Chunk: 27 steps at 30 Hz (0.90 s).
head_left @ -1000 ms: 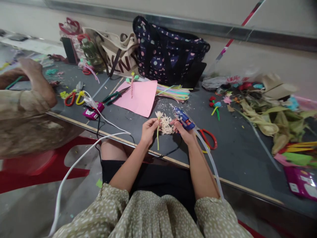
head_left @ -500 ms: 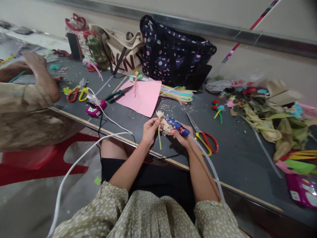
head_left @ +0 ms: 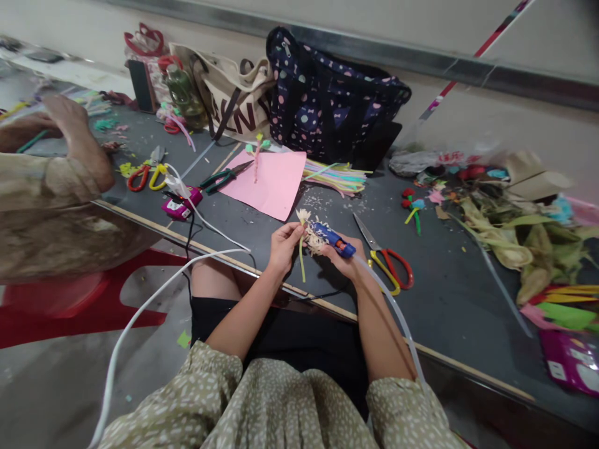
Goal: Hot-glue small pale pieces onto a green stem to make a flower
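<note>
Between the thumb and fingers of my left hand [head_left: 284, 245] is a small flower [head_left: 303, 215] with a cream head and a thin yellow-green stem [head_left: 302, 265] hanging below. My right hand [head_left: 344, 259] grips a blue glue gun [head_left: 334, 239], its front crusted with pale shreds [head_left: 314, 239]. A long translucent glue stick [head_left: 397, 308] trails from its back end over my right forearm. The gun's tip points at the flower, close to my left fingertips; whether they touch cannot be made out. Scissors [head_left: 386, 262] with red and yellow handles lie just right of my right hand.
Pink paper [head_left: 276, 187], dark-handled pliers [head_left: 224, 178] and a pipe-cleaner bundle [head_left: 337, 176] lie ahead. Two bags, one navy [head_left: 322, 93], stand along the wall. Dried husks [head_left: 510, 231] pile up at right. A white cable [head_left: 140, 318] crosses the table edge. A co-worker's arm [head_left: 75, 143] is at left.
The glue gun has shifted very slightly left in my right hand, towards the flower. My left hand stays almost still, with the flower in the same grip.
</note>
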Each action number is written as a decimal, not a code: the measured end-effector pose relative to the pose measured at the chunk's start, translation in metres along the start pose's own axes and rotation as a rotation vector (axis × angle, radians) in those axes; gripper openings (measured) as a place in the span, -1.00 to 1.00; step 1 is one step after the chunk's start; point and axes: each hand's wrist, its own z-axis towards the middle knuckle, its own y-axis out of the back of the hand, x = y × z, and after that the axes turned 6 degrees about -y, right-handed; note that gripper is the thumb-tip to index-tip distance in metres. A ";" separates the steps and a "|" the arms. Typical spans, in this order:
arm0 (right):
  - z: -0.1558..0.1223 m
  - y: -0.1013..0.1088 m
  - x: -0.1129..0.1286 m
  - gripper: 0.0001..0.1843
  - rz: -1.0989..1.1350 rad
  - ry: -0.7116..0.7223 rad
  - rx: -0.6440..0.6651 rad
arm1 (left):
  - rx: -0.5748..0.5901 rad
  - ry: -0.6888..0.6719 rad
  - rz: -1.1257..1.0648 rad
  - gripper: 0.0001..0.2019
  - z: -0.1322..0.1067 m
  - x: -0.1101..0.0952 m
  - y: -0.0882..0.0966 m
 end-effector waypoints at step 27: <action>0.001 0.001 -0.002 -0.65 -0.123 0.047 -0.013 | 0.007 -0.003 0.011 -0.63 0.000 0.002 0.002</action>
